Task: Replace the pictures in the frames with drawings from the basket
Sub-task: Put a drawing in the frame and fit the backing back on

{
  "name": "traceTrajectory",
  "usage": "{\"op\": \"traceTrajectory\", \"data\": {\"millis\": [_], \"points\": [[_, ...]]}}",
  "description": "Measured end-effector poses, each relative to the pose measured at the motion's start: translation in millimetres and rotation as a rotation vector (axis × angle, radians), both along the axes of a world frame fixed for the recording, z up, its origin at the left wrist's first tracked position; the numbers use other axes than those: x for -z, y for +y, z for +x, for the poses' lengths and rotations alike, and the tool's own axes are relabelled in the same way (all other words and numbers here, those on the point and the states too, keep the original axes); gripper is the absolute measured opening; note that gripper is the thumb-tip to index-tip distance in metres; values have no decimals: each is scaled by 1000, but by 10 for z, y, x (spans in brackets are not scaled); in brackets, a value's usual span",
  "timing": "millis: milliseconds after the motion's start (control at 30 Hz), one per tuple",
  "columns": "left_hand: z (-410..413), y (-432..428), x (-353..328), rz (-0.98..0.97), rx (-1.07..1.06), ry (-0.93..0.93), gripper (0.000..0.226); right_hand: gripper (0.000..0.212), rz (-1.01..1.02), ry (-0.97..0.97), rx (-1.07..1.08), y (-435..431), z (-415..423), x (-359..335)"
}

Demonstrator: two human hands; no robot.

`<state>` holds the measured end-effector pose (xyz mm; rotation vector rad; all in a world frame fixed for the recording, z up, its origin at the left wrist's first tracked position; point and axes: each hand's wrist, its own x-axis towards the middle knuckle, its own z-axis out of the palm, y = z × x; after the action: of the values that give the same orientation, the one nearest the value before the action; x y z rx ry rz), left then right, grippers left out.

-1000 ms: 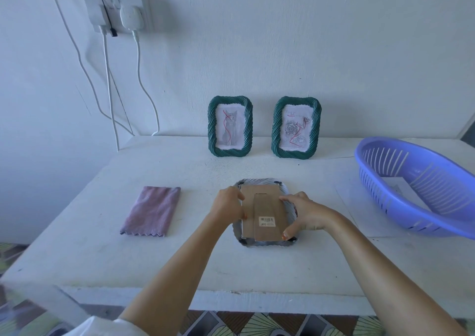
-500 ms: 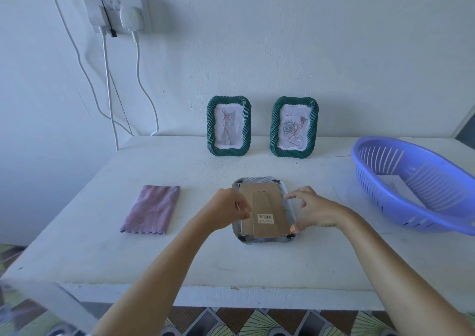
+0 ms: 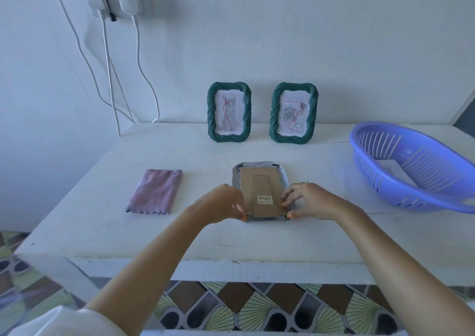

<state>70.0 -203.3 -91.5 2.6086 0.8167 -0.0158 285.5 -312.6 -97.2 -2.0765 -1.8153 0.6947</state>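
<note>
A picture frame (image 3: 260, 167) lies face down at the table's middle, its brown cardboard backing (image 3: 259, 184) with a barcode sticker facing up. My left hand (image 3: 221, 203) has curled fingers at the backing's near left corner, thumb tip on the frame's edge. My right hand (image 3: 307, 200) pinches the near right corner the same way. Two green frames stand against the wall: one with a cat drawing (image 3: 229, 111), one with a rose drawing (image 3: 293, 113). A purple basket (image 3: 411, 168) at the right holds a white sheet (image 3: 392, 167).
A folded purple cloth (image 3: 155, 191) lies on the white table (image 3: 102, 222) to the left of the face-down frame. White cables (image 3: 110, 78) hang from a wall socket at the upper left. The table's front edge runs just under my forearms.
Both hands slid from the backing's sides toward its near corners. The face-down frame stayed in place.
</note>
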Motion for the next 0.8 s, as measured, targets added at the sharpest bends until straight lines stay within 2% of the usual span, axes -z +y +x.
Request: {"op": "traceTrajectory", "data": {"millis": [400, 800], "points": [[10, -5, 6, 40, 41, 3, 22, 20, 53, -197, -54, -19, -42, -35], [70, 28, -1, 64, 32, 2, 23, 11, 149, -153, -24, -42, -39, 71]]}}
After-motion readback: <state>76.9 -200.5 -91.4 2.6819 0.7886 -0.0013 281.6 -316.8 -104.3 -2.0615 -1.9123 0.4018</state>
